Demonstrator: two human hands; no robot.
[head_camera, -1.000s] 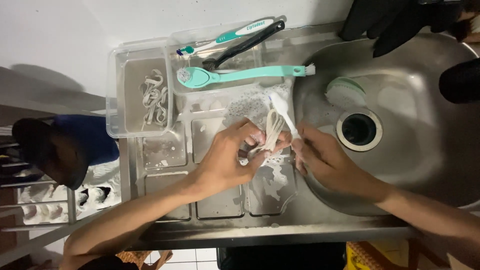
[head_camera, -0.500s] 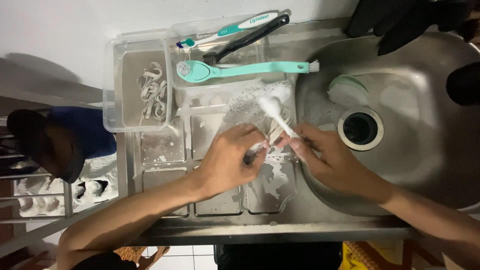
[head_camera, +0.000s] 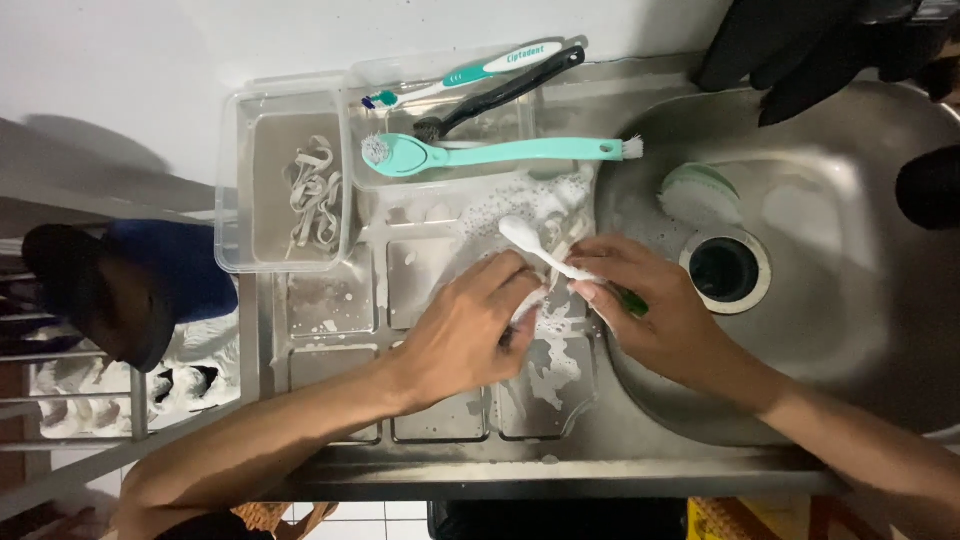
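Observation:
My left hand (head_camera: 470, 330) presses down on the soapy drainboard (head_camera: 440, 270), its fingers closed over a white lace (head_camera: 527, 303) that mostly hides beneath them. My right hand (head_camera: 650, 310) grips a small brush (head_camera: 545, 255). The brush's white head points up and to the left over the lace, and its green handle end shows between my fingers. Both hands meet at the drainboard's right edge, beside the basin. Foam (head_camera: 530, 205) is spread just above them.
A clear plastic tray (head_camera: 235, 190) at upper left holds several white laces. A second tray carries a teal long-handled brush (head_camera: 500, 152), a toothbrush (head_camera: 470, 72) and a black brush (head_camera: 505, 92). The basin has a drain (head_camera: 725, 270) and a green-white scrubber (head_camera: 700, 192). Dark items (head_camera: 800, 50) hang at top right.
The lace that was lifted between my hands now lies low under my left fingers. The brush head has swung down and left across it.

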